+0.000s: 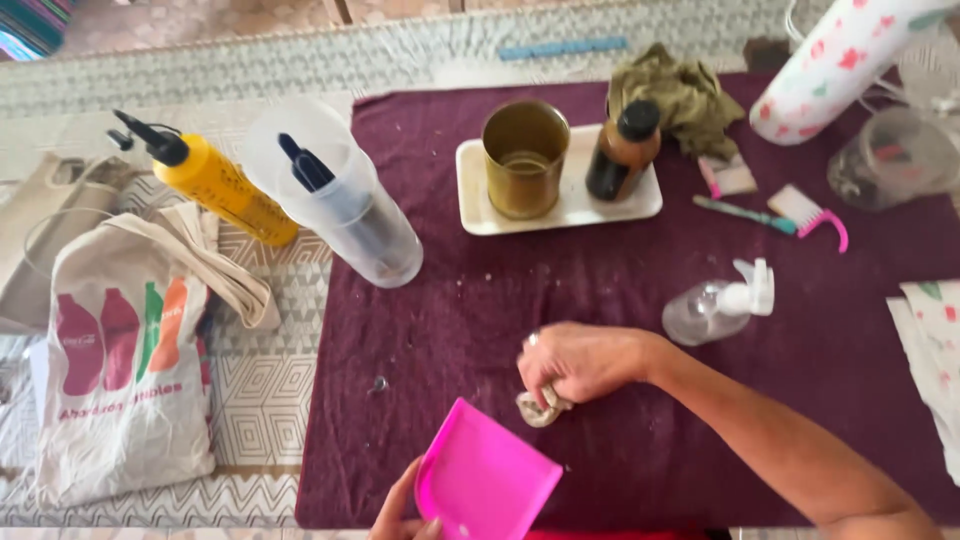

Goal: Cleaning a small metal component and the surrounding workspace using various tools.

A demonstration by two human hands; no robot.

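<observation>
Crumb-sweeping step, lower centre: right hand [583, 362] fingers clenched on rag [541, 408]; left hand [400, 510] pinching pink dustpan [487, 482], grip partly cropped. Next probably needs rag stroke toward pan lip across maroon cloth [640, 300].

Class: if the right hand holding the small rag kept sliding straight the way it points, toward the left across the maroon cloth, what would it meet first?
Probably the small metal piece on the maroon cloth, left of the right hand; depth is uncertain.
</observation>
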